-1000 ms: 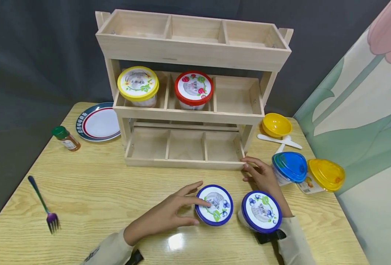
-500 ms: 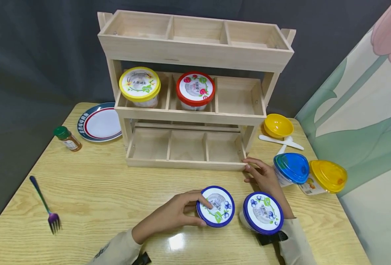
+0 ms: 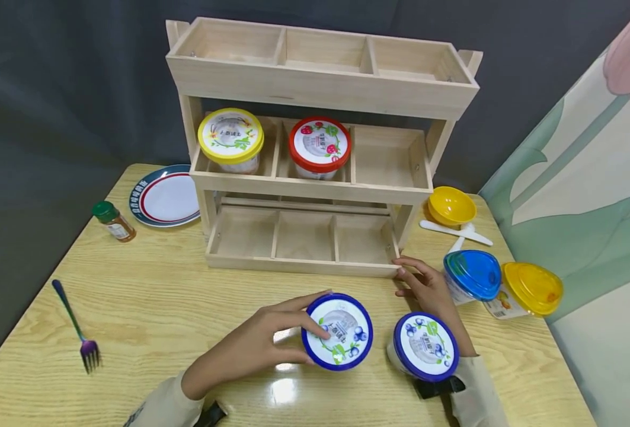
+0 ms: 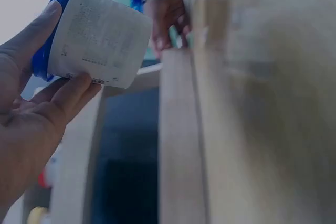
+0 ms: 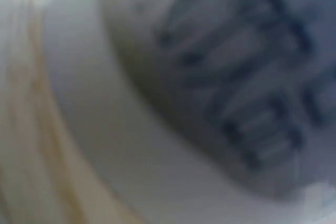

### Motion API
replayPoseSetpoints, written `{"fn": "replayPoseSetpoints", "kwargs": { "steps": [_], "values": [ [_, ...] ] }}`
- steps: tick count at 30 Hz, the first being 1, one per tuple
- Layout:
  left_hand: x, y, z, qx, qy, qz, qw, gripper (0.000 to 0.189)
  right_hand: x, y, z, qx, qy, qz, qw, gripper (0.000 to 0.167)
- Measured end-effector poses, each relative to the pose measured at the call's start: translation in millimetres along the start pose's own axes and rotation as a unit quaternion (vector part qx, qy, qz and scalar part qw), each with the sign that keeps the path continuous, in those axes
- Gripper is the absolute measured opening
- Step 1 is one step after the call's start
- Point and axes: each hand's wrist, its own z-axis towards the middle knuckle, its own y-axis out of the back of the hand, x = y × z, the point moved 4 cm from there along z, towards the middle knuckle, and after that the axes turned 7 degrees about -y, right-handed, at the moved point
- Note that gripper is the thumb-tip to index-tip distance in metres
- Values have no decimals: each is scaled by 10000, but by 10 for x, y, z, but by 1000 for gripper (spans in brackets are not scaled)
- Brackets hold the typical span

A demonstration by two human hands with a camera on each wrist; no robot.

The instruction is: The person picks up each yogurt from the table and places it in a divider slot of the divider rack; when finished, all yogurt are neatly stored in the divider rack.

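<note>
Left hand: the left hand grasps a round white tub with a blue-rimmed, blueberry-printed lid, one finger lying over the lid, the thumb at the near side; the left wrist view shows more fingers along the wall.
Held tub: raised over the worktop, in front of a three-tier pale wooden rack.
Right hand: fingertips of the right hand touch the front right corner of the rack's bottom tier; whether they pinch it I cannot tell.
Second blueberry tub: a matching blue-lidded white tub sits just beside the right forearm.
Middle tier: a white tub with a yellow-rimmed lid in the left compartment, a white tub with a red-rimmed strawberry lid in the centre one.
Right of rack: a yellow bowl, crossed white utensils, then a blue-lidded container next to a yellow-lidded container.
Left of rack: a white plate with a dark blue rim, a small green-capped jar, an iridescent metal fork nearer the front.
Right wrist view: blurred pale round surface with dark lettering.
</note>
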Motion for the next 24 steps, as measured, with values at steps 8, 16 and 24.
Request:
{"fn": "replayPoseSetpoints", "kwargs": {
  "steps": [8,16,24],
  "values": [
    [-208,404,-149,-584,-56,773,9953,38,-8,0,12,46,36,50,10000,39],
    [-193,808,-263,-1175,178,912,9887,36,3,-6,32,105,-128,43,9999,42],
    [-66,1069,-183,-1453,165,469,9881,34,-8,4,10,11,-90,170,9998,40]
  ]
}}
